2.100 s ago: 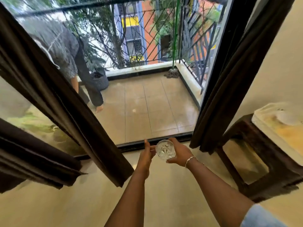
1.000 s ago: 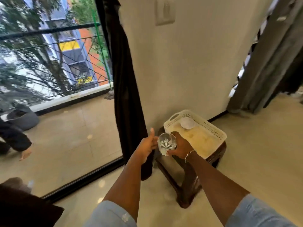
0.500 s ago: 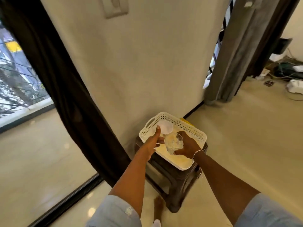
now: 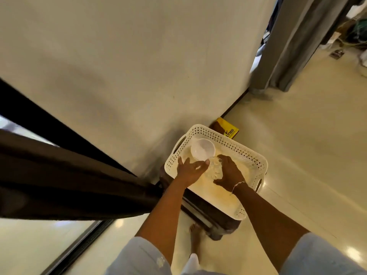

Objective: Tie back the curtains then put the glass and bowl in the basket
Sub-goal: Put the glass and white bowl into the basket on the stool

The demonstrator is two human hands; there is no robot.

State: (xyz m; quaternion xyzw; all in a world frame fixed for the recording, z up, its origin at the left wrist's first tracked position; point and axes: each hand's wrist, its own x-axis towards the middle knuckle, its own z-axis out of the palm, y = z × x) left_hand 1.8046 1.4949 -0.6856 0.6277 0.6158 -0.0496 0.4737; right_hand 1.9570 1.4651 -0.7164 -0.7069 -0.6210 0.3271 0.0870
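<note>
Faceted glass (image 4: pixel 215 170) now lower, inside perforated basket (image 4: pixel 241 148) beside round white bowl (image 4: pixel 202 149)

glass (image 4: pixel 215 170) blurred, stool (image 4: pixel 218 225) mostly hidden under basket (image 4: pixel 239 148), curtain (image 4: pixel 59 175) cut off

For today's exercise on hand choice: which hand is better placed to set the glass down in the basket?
Right, most likely. The right hand grips the glass inside the basket beside the bowl; the left hand lies open alongside.

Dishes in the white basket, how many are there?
2. A white bowl sits in the far left corner of the basket; a clear glass is beside it, gripped by the right hand. Something small could be hidden under the hand.
</note>
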